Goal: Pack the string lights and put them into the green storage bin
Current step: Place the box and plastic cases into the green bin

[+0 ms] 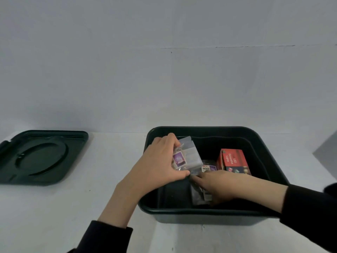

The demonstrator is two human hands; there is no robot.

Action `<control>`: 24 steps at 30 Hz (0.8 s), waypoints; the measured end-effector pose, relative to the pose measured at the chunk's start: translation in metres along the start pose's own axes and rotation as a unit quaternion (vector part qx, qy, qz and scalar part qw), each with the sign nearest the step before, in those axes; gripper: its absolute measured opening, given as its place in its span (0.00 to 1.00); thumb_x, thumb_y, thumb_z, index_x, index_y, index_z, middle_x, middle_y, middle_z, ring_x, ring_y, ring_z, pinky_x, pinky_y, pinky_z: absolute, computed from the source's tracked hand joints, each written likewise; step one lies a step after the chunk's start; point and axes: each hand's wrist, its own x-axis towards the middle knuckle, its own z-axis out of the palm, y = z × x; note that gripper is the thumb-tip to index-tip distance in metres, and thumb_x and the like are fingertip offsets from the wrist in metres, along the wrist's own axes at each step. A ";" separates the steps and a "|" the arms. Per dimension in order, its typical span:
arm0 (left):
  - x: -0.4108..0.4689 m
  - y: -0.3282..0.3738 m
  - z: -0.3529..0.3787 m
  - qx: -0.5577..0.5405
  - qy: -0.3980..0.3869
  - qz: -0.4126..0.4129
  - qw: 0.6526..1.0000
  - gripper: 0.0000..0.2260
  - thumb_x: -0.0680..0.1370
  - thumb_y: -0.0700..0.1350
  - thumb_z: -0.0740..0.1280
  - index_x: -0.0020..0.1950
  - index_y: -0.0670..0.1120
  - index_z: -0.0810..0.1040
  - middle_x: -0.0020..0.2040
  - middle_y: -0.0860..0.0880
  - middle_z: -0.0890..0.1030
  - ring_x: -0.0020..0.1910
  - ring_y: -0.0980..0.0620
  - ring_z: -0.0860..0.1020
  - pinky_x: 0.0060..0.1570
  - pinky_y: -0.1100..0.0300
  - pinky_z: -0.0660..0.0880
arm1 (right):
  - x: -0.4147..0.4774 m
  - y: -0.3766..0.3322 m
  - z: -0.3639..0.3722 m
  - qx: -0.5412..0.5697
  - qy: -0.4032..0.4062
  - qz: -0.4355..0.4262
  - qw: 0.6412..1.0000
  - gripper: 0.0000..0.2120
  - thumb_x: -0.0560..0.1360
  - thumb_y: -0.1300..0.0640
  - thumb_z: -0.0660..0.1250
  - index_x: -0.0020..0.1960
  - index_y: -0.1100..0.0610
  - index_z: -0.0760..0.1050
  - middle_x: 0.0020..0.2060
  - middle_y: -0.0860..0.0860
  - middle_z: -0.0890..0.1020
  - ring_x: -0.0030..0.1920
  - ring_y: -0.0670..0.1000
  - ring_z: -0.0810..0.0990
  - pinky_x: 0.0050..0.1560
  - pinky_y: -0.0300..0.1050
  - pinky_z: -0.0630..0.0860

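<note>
Nearest you, your dark sleeves (109, 238) cross the plain white tabletop (73, 207) and both forearms reach forward into the green storage bin (182, 211). The bin is a deep, dark tub of smooth moulded plastic with rounded corners and a rolled rim. It stands open just in front of you, so both hands can go in from above.

Your right hand (218, 185) is low inside the bin, lying over a flat clear packet (199, 196) near the front wall. Its fingers (196, 178) stretch leftward, but you cannot tell from here whether they pinch the packet or only press it flat. It looks like a steadying hold that keeps the slippery film from sliding while the next piece goes in.

Your left hand (160, 161) is higher, over the bin's left side. Its fingers curl over the top and its thumb clamps beneath a second clear pack of string lights (191, 156). This pack is glossy and crinkled, with a purple printed card inside. It is tilted and not yet set down, probably so that you can slot it in beside the first.

Further back on the right, a red cardboard box (234, 159) printed "LED Decorative Lights" stands inside the bin, rigid and square-edged.

Well apart on the left, the dark green lid (42, 157) lies flat on the tabletop with a round recess moulded into it. Behind everything stands a bare pale wall (164, 70).
</note>
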 end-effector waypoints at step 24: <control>0.014 -0.008 0.016 0.150 -0.118 0.012 0.982 0.28 0.70 0.51 0.70 0.67 0.50 0.65 0.62 0.53 0.68 0.60 0.55 0.67 0.57 0.63 0.68 | -0.007 0.017 -0.029 0.352 0.355 0.044 0.865 0.12 0.76 0.52 0.64 0.59 0.45 0.75 0.44 0.41 0.80 0.47 0.39 0.78 0.49 0.35 0.75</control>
